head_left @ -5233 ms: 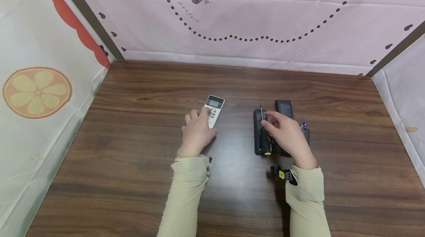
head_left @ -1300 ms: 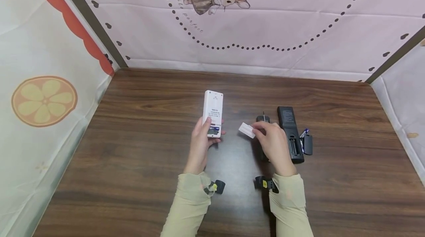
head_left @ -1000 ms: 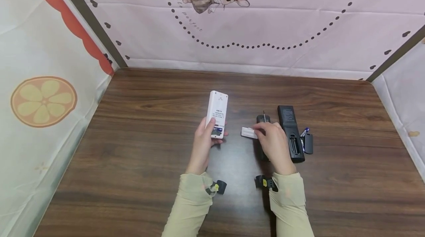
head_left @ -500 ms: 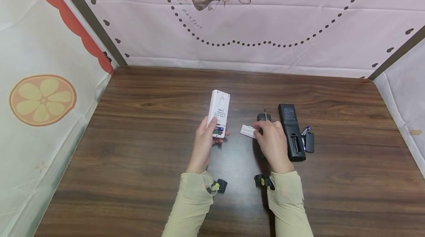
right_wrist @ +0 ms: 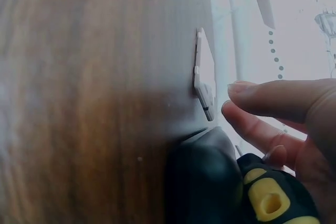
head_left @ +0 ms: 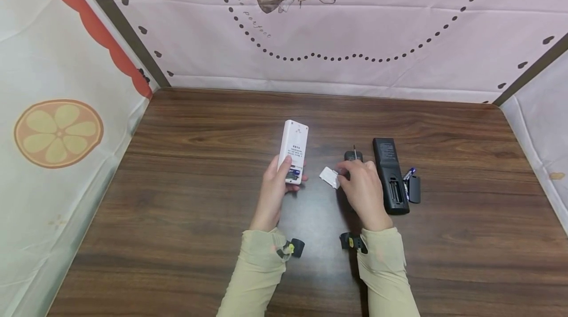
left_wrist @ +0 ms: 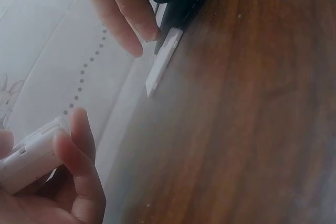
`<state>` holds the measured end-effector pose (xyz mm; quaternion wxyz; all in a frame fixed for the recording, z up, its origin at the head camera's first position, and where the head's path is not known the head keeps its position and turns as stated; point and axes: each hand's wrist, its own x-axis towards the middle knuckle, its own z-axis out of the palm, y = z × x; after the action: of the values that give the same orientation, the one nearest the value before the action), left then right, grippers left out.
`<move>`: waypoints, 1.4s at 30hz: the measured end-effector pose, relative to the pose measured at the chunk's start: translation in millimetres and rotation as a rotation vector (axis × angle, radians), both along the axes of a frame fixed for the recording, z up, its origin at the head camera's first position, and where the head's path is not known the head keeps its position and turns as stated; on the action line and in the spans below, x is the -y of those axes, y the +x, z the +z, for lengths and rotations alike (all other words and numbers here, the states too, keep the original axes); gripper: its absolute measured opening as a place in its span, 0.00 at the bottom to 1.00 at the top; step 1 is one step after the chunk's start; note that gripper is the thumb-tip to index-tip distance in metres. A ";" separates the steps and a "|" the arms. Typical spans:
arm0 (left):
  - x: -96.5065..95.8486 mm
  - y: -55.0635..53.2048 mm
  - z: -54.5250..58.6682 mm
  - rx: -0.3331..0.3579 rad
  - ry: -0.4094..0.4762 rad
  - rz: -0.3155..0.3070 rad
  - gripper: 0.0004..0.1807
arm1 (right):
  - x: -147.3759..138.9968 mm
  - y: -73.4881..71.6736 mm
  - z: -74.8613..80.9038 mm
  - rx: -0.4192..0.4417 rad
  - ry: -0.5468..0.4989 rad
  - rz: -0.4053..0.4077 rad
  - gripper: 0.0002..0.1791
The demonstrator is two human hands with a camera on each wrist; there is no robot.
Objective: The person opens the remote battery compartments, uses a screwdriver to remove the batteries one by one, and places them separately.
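Observation:
My left hand (head_left: 271, 186) holds a white remote control (head_left: 295, 142) back side up, thumb across its back. Its battery compartment (head_left: 293, 174) is uncovered, with a blue battery inside. A white battery cover (head_left: 330, 177) lies on the table between the hands. In the right wrist view, the fingers of my right hand (right_wrist: 299, 114) are slightly apart from that cover (right_wrist: 206, 74) and hold nothing. Below this hand (head_left: 365, 193) lies a black remote (head_left: 353, 156) with a black-and-yellow screwdriver (right_wrist: 270, 198) on it, both mostly hidden in the head view.
Right of the right hand lies another black remote (head_left: 390, 176), its battery compartment uncovered. Next to it are a black battery cover (head_left: 414, 189) and blue-and-white batteries (head_left: 408, 174), partly hidden. Printed cloth walls (head_left: 355, 31) border the wooden table (head_left: 177, 184) at the back and sides.
The white remote, face up on the table at first, is now turned over in my left hand. Its cover, pinched by my right hand earlier, now lies released and slightly turned on the table.

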<state>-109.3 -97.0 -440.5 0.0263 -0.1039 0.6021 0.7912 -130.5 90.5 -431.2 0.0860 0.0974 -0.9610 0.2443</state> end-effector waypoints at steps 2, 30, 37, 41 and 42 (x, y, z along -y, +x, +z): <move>-0.4 -0.5 -1.4 -0.007 -0.008 0.001 0.22 | -0.5 -0.4 1.0 0.010 -0.012 0.003 0.11; -1.2 -1.8 -0.8 0.030 -0.010 -0.002 0.19 | -43.3 -0.2 27.0 0.531 -0.010 -0.032 0.38; -1.1 0.0 -3.7 0.022 -0.034 0.005 0.22 | -42.7 2.2 25.4 0.567 -0.011 -0.028 0.34; -0.1 0.5 -0.4 0.014 -0.013 0.001 0.21 | -42.6 2.4 26.7 0.520 0.002 0.001 0.30; 0.3 0.3 0.1 0.014 -0.006 -0.001 0.22 | -42.2 2.1 27.4 0.508 -0.003 0.012 0.29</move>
<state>-109.0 -97.2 -440.4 0.0306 -0.1094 0.6044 0.7886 -128.3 132.7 -403.8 -0.1592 0.0383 -0.9508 0.2630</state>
